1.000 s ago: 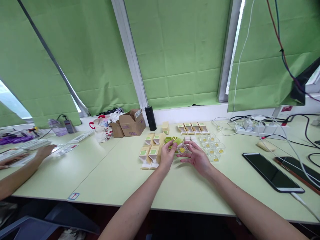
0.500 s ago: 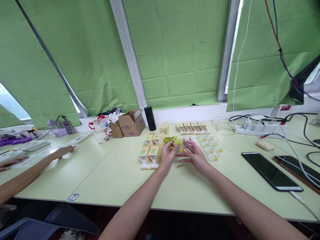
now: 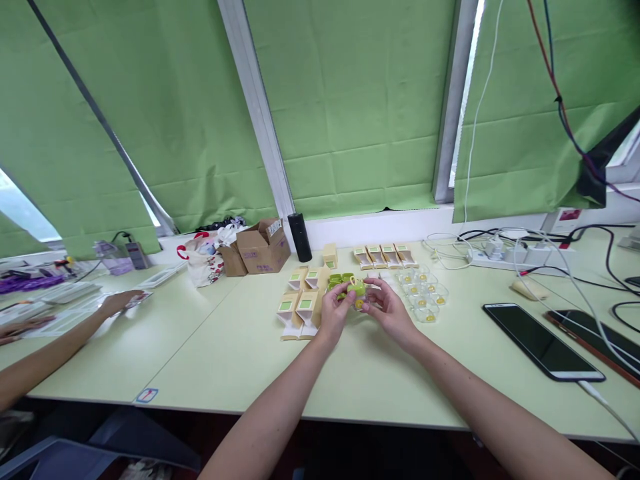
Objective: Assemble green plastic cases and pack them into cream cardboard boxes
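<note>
My left hand (image 3: 336,313) pinches a small green piece with a pale loop on top (image 3: 357,287); its exact kind I cannot make out. Under it shows a clear plastic cup with a yellow centre (image 3: 359,303), which my right hand (image 3: 391,315) grips with closed fingers from the right. Green piece and cup touch, held just above the table. Behind my left fingers lie several more green pieces (image 3: 340,277), partly hidden. Several similar clear cups (image 3: 427,313) stand in a group right of my right hand. To the left are opened cardboard boxes with green labels (image 3: 307,305).
Behind stand a row of opened small boxes (image 3: 383,256), a black cylinder (image 3: 300,237) and a brown carton (image 3: 264,247). On the right lie a phone (image 3: 543,341), a power strip (image 3: 520,259) and loose cables. At far left another person's hand (image 3: 120,302) works over white trays.
The green piece has turned in my fingers, so its loop points up more and the yellow centre shows below it. The other person's hand at the left has drawn back leftward.
</note>
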### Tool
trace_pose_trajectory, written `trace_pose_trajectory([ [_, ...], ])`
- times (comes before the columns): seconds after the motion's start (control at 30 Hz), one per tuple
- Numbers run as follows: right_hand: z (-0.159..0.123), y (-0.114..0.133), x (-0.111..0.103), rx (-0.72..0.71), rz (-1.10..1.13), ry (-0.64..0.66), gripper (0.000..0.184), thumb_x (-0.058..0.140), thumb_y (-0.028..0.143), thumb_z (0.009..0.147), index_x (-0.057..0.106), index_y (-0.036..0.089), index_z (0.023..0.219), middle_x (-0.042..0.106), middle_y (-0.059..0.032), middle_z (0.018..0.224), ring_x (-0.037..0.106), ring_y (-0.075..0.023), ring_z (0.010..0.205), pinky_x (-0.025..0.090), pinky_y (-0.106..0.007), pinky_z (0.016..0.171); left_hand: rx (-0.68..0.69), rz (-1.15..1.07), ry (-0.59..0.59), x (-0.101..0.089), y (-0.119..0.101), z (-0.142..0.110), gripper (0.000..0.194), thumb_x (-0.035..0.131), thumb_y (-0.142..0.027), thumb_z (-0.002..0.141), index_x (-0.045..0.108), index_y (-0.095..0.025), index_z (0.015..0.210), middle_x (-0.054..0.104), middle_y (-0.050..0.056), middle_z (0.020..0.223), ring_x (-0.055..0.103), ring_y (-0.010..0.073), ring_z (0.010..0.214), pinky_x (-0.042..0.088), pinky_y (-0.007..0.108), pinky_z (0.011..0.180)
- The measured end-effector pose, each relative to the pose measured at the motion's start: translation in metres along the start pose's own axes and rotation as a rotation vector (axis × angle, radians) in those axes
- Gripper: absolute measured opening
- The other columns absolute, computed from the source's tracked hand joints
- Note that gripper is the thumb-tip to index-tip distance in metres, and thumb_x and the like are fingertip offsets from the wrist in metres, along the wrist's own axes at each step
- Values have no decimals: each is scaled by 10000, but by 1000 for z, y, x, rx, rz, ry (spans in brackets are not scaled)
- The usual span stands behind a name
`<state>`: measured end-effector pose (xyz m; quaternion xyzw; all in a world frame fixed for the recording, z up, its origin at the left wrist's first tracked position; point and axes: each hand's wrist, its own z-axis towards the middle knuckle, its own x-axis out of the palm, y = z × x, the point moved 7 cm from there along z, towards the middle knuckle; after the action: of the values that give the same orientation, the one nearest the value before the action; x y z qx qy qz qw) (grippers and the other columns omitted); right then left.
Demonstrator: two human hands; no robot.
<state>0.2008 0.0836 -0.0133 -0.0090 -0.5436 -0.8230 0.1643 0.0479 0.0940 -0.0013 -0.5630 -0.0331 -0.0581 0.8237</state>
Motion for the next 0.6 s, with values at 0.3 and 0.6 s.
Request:
trace_pose_trajectory([
  [0.3,-2,6,3,10,9,26,573,844,458,839,565,315,1318,692,-57,1151,719,-236,990,607,-466,939,-12,-22,-33,0,-1,0,630,895,-561,769,790,-137,1224,789,166,1240,748,309,1087,596,371,891],
  [0.6,0,3,1,10,40,0,603,869,478,819,557,313,1308,697,-42,1118,715,-213,933,615,-450,919,16,33,-36,2,-8,-1,590,868,-560,800,782,-154,1220,774,158,1247,721,308,1143,593,378,935],
])
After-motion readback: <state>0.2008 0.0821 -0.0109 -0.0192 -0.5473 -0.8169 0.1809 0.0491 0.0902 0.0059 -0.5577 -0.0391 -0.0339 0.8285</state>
